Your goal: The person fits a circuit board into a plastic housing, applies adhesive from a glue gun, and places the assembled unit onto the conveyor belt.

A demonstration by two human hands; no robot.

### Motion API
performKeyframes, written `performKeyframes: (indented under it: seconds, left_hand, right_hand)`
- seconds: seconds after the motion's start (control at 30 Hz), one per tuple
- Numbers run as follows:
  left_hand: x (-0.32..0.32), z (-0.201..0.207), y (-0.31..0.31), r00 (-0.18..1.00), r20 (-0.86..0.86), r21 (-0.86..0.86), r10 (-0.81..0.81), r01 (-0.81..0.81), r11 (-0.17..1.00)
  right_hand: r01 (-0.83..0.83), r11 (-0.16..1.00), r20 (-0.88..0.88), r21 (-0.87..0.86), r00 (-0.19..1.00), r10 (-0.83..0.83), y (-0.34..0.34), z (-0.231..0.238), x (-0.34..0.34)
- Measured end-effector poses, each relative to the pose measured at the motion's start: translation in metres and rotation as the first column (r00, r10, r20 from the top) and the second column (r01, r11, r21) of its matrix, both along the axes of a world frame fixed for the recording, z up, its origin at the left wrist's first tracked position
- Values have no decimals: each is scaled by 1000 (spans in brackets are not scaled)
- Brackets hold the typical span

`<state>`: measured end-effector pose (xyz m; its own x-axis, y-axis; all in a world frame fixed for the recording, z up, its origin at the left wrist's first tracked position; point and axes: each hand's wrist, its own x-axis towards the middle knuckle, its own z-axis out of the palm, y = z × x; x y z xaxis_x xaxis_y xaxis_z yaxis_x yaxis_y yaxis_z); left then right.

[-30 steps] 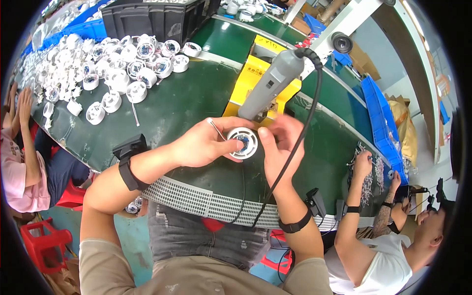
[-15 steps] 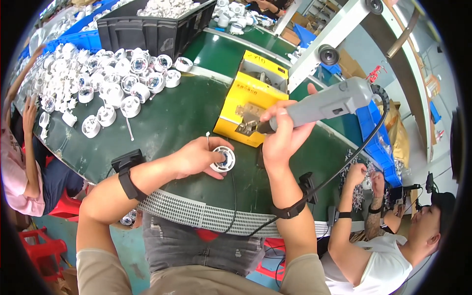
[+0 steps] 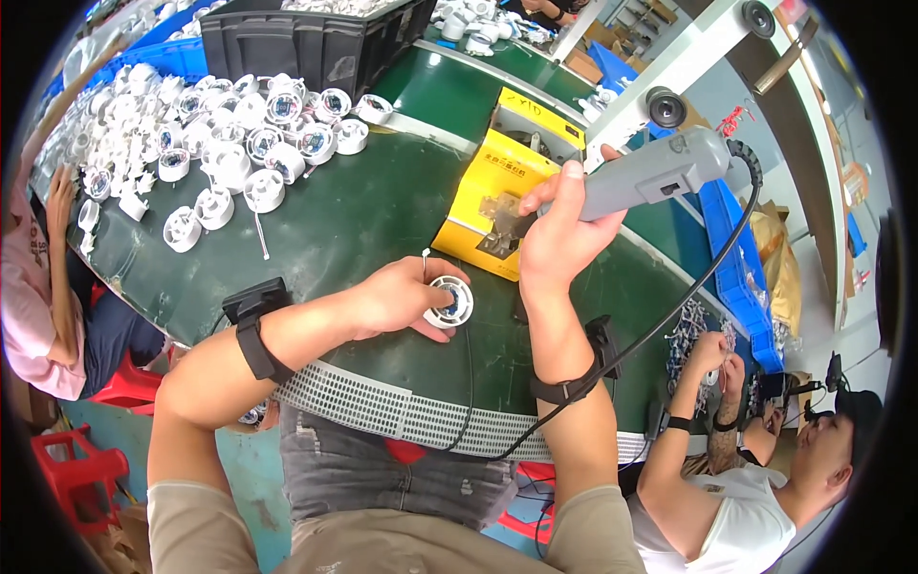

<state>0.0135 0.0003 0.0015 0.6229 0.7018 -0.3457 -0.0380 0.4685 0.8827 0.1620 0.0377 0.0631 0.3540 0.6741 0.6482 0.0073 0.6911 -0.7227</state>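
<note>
My left hand [image 3: 397,295] is closed around a small round white housing [image 3: 466,302], just above the green work surface. Its thumb presses into the open middle, where a blue circuit board shows in part, and a short white lead sticks up beside the fingers. Wrapped around the lower body of a grey electric screwdriver [image 3: 655,179] is my right hand [image 3: 559,239]. The tool is tilted, its lower end beside the metal front of a yellow screw feeder [image 3: 469,191]. My right fingers hide the driver's tip, so contact with a screw cannot be seen.
Many white housings [image 3: 229,165] lie heaped at the left, before a black crate [image 3: 287,48]. The screwdriver's black cable [image 3: 708,273] curves past my right forearm. A co-worker [image 3: 727,497] sits at the right near a blue bin [image 3: 727,258]; another person [image 3: 43,316] is at the left.
The view has shifted slightly, moving the bench contents rightward in the picture. Both hands keep their holds, with the screwdriver still by the feeder. The right-hand co-worker's hands have come closer together.
</note>
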Motion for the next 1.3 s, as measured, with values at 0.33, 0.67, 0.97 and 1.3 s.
performKeyframes:
  seconds: [0.33,0.67,0.97,1.3]
  left_hand:
    - [2,-1,-3,999,-21,-30,42,-43,999]
    - [1,1,-2,999,-22,22,33,-33,999]
    - [3,1,-3,999,-34,68,41,-38,997]
    - [1,-2,-1,999,-35,33,36,-35,999]
  right_hand:
    - [-26,997,56,-79,998,31,-7,-1,0]
    - [-269,960,-65,-82,962,265,-64,-26,-9]
    - [-312,944,-53,-105,950,308,-65,-34,-14]
    - [-319,943,-55,-92,948,315,-62,-36,-16]
